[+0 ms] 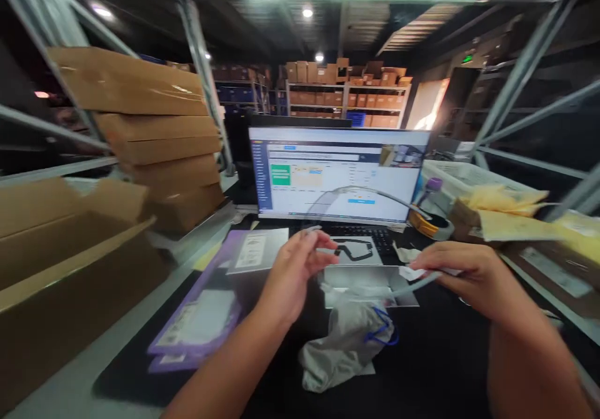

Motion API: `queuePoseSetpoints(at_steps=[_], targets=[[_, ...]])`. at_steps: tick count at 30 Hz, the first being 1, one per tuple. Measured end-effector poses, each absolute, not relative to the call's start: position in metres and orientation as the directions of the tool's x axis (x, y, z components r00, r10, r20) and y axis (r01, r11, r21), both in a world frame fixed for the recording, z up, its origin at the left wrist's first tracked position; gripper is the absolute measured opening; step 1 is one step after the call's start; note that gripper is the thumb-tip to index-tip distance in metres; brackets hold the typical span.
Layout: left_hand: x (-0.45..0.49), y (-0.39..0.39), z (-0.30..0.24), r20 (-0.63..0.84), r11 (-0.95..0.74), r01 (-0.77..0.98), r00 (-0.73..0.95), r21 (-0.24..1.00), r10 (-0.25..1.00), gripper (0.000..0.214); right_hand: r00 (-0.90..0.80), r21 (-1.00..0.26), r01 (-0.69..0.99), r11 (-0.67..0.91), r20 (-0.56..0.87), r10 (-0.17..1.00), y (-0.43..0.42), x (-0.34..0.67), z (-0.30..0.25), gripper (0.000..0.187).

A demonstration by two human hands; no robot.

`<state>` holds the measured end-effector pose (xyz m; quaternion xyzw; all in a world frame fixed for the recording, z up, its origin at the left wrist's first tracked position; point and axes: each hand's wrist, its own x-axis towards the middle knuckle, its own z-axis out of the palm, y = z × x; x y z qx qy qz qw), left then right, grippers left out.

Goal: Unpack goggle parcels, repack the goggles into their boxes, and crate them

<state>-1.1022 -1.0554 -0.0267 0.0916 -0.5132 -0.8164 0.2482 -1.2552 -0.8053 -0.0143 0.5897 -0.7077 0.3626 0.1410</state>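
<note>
My left hand (295, 269) is raised left of centre, fingers curled around one end of a thin, clear, bendy strip (349, 189). The strip arcs up in front of the monitor and down towards the right. At the right, my right hand (475, 275) is closed on a whitish strip (417, 281) with a small white piece at the fingertips; whether it joins the clear arc I cannot tell. Between the hands is an open silvery box (368, 275); a black outlined shape (359, 250) shows on a pale panel behind it. Nearer lies a grey drawstring pouch (344, 344) with blue cord.
Purple-edged packets (201, 319) with labels lie at left on the black mat. A monitor (328, 169) and keyboard stand behind. An open carton (70, 281) and stacked cartons (159, 137) fill the left. A yellow-and-black round item (426, 224) and yellow envelopes (515, 225) are at right.
</note>
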Motion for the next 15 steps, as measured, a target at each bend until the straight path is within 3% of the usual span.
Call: queuePoseSetpoints(at_steps=[8,15], targets=[[-1.104,-1.059,-0.028,0.082,-0.307,0.242,-0.888,0.921,-0.453,0.044,-0.348,-0.347,-0.927,0.146,0.645,-0.68,-0.78,-1.238,-0.001,0.017],[-1.101,-1.057,-0.026,0.077,-0.259,0.222,-0.878,0.94,-0.472,0.047,-0.357,-0.349,-0.926,0.147,0.672,-0.649,-0.761,-1.229,0.007,0.017]])
